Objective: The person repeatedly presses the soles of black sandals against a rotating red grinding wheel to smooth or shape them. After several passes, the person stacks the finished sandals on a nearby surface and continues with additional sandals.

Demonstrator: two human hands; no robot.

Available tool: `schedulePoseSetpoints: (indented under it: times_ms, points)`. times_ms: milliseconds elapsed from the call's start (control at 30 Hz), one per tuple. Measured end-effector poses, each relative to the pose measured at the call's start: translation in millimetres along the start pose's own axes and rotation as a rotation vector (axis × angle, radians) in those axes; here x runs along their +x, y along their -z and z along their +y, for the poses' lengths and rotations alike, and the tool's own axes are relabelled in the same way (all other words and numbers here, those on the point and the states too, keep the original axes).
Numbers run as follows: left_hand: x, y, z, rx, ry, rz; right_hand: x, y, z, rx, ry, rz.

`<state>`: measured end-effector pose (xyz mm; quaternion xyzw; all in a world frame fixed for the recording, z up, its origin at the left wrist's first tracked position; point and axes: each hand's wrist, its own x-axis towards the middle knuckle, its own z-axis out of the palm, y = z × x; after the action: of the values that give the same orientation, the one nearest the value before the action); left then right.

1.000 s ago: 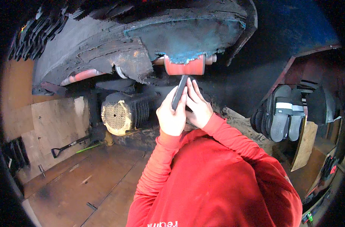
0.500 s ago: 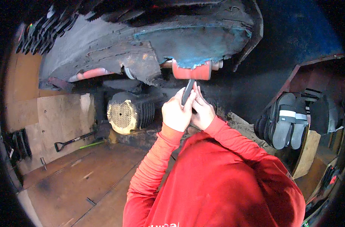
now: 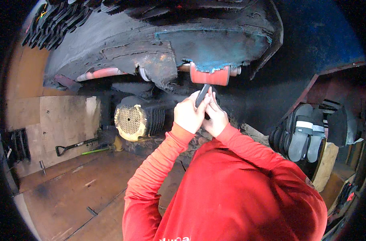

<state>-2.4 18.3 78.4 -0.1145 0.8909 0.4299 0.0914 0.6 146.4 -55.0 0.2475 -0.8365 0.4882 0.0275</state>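
A person in a red long-sleeved top (image 3: pixel 231 197) holds a narrow dark piece (image 3: pixel 202 95) at the lower edge of a red roller (image 3: pixel 209 76) with 2 bare hands. The left hand (image 3: pixel 188 114), below the roller and slightly to its left, pinches the piece between thumb and fingers. The right hand (image 3: pixel 216 117), directly below the roller, lies against the other side of the piece, its fingers straight and pointing up toward the roller; its thumb is largely hidden, so how it grips cannot be told. The piece slants, its top end meeting the roller's underside, though contact cannot be confirmed. A ragged, grimy hood (image 3: pixel 219 44), streaked blue, overhangs the roller. Well to the roller's left is a 2nd red roller (image 3: pixel 102 73); below and left of the 1st sits a motor (image 3: pixel 128 120) with a perforated cream cover. Farther below left, a black-handled tool (image 3: pixel 59 151) lies near a green stick (image 3: pixel 95 151). Below and right of the roller hang 2 grey-soled sandals (image 3: pixel 297 144) with white bands, beside a wooden board (image 3: pixel 325 166).
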Motion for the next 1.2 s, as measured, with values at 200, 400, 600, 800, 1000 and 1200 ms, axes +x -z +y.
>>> schedulePoseSetpoints:
  times_ms: [200,400,600,800,1000,1200]
  points:
    - [-59.8,-18.2,-55.4,-0.280,-0.131,0.324,-3.3,-2.1,2.7,-0.155,0.335,-0.071]
    - [-83.9,-10.4,-94.1,-0.069,-0.272,0.367,-39.0,10.1,35.7,1.018,-0.840,-0.171]
    - [-103.1,-4.7,-52.8,-0.244,0.052,0.105,-17.2,-18.7,109.5,1.591,-0.865,-0.433]
    - [-77.8,11.9,-33.5,0.218,-0.320,0.186,17.0,-32.0,112.6,1.969,-0.592,-0.582]
    - [-84.1,6.4,-19.1,0.209,-0.253,0.116,4.1,-20.6,75.0,1.634,-1.033,-0.459]
    - [-56.0,8.4,-0.1,0.205,-0.284,0.178,51.5,-9.9,67.9,1.725,-0.857,-0.456]
